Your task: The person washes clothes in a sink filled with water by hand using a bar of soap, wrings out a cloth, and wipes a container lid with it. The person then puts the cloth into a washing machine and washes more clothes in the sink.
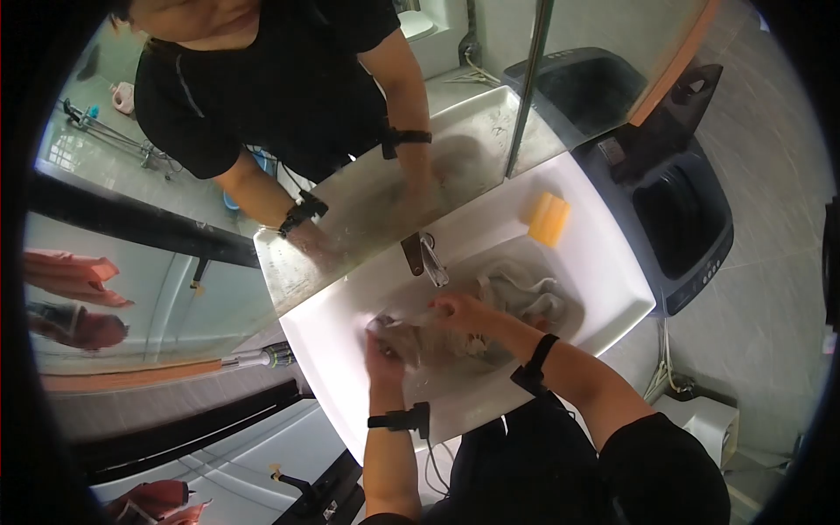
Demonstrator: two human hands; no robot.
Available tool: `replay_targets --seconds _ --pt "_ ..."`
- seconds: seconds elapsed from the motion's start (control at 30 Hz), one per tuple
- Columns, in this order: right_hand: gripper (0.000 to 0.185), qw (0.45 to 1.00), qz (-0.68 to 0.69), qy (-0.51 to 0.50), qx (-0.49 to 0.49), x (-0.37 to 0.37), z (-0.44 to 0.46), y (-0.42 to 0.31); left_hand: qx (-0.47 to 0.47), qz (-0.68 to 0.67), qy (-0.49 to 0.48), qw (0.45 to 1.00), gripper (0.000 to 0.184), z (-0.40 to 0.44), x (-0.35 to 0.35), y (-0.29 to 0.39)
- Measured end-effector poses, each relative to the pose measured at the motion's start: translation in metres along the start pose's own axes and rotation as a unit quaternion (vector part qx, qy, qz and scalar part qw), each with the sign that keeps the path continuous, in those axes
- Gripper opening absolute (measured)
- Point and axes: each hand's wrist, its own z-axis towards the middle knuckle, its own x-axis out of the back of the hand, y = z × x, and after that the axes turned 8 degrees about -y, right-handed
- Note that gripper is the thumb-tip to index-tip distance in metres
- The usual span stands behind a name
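Observation:
My left hand (385, 357) is closed on a bunched, wet grey cloth (405, 339) at the left side of the white sink (339, 372). Below the faucet (435, 269), my right hand (462, 313) has its fingers curled in and appears to grip a part of the same cloth, stretched between both hands. More pale grey cloth (525, 293) lies crumpled in the basin to the right of my right hand. Whether the two stretches of cloth are one piece, I cannot tell. Cloudy water seems to stand around them.
A yellow-orange bar of soap (549, 219) rests on the sink's back right ledge. Behind the sink a mirror (350, 236) reflects a person. To the right stands a dark grey washing machine (678, 210) with its lid raised. Black bands with cables circle both wrists.

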Motion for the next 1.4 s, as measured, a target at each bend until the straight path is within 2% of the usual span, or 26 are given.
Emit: replay_targets --seconds 0.03,0.07,0.1,0.13,0.23,0.3,0.37,0.43,0.53,0.63,0.73,0.83,0.9,0.93,1.0,1.07,1.1,1.13,1.17,1.23,1.27,1.3,1.33,1.4 --pt "0.028 0.995 0.100 0.013 0.016 -0.012 0.003 -0.014 -0.004 0.009 -0.015 1.000 0.034 0.001 -0.011 -0.014" --pt "0.027 0.996 0.070 0.034 0.047 -0.028 0.001 -0.027 -0.006 0.018 -0.029 0.999 0.036 0.000 -0.014 -0.024" --pt "0.026 0.995 0.041 0.057 0.077 -0.045 -0.001 -0.042 -0.002 0.025 -0.034 0.999 0.039 0.024 0.028 -0.047" --pt "0.027 0.991 0.007 0.081 0.110 -0.057 0.000 -0.051 0.027 0.019 -0.039 0.999 0.039 0.025 0.026 -0.053" --pt "0.031 0.955 -0.167 0.245 0.008 -0.073 0.006 -0.067 0.107 0.000 -0.051 0.993 0.039 0.025 0.001 -0.068" --pt "0.031 0.953 0.047 0.264 -0.143 -0.042 0.020 -0.074 0.160 -0.011 -0.056 0.985 0.040 0.021 -0.012 -0.074" --pt "0.030 0.952 0.088 0.249 -0.157 -0.038 0.024 -0.074 0.192 -0.010 -0.056 0.980 0.040 0.021 -0.019 -0.075" --pt "0.028 0.977 -0.061 0.200 -0.037 -0.057 0.013 -0.067 0.194 -0.016 -0.057 0.979 0.040 0.025 -0.012 -0.068" --pt "0.037 0.975 -0.098 0.125 -0.155 -0.061 -0.002 -0.079 0.164 -0.017 -0.077 0.983 0.041 0.027 -0.003 -0.063" --pt "0.029 0.943 0.039 0.231 -0.236 -0.036 0.028 -0.034 0.171 0.005 -0.036 0.985 0.041 0.012 -0.017 -0.076" --pt "0.041 0.977 -0.080 0.197 -0.006 -0.079 0.002 -0.041 0.177 0.007 -0.032 0.984 0.041 0.014 -0.022 -0.069" --pt "0.034 0.933 -0.123 0.277 -0.194 -0.087 0.018 -0.035 0.170 0.023 -0.011 0.985 0.042 0.006 -0.030 -0.074" --pt "0.035 0.971 0.077 0.103 -0.202 -0.050 0.035 0.000 0.164 0.020 0.009 0.986 0.042 -0.004 -0.032 -0.069" --pt "0.036 0.963 0.178 0.010 -0.203 -0.034 0.039 0.018 0.173 -0.012 0.015 0.985 0.040 -0.006 -0.027 -0.054" --pt "0.041 0.920 0.251 -0.230 -0.192 -0.010 0.028 0.042 0.188 -0.074 0.027 0.979 0.037 -0.008 -0.016 -0.022" --pt "0.043 0.912 0.247 -0.293 -0.146 0.003 0.022 0.035 0.126 -0.084 -0.046 0.987 0.036 0.013 0.040 -0.023" --pt "0.043 0.940 0.213 -0.240 -0.112 0.009 0.012 0.016 0.095 -0.091 -0.081 0.988 0.035 0.018 0.059 -0.025" --pt "0.043 0.963 0.176 -0.187 -0.078 0.013 0.006 0.004 0.079 0.145 -0.088 0.982 0.036 0.011 0.044 -0.026" --pt "0.041 0.961 0.187 -0.122 -0.162 0.011 0.008 0.001 0.057 0.372 -0.088 0.922 0.036 0.004 0.028 -0.033" --pt "0.037 0.926 0.198 0.014 -0.321 0.002 0.016 -0.005 0.052 0.397 -0.075 0.913 0.037 0.007 0.018 -0.052" --pt "0.037 0.966 0.095 0.090 -0.225 -0.018 0.017 -0.006 0.072 0.199 -0.064 0.975 0.038 0.018 0.029 -0.067" --pt "0.037 0.979 -0.009 0.164 -0.124 -0.052 0.015 0.002 0.090 -0.008 -0.052 0.995 0.038 0.031 0.049 -0.081" --pt "0.036 0.965 -0.113 0.235 -0.022 -0.075 0.013 0.005 0.109 -0.076 -0.172 0.976 0.039 0.051 0.087 -0.092" --pt "0.036 0.968 -0.095 0.230 -0.018 -0.083 -0.007 -0.040 0.102 -0.014 -0.078 0.992 0.040 0.043 0.061 -0.090"
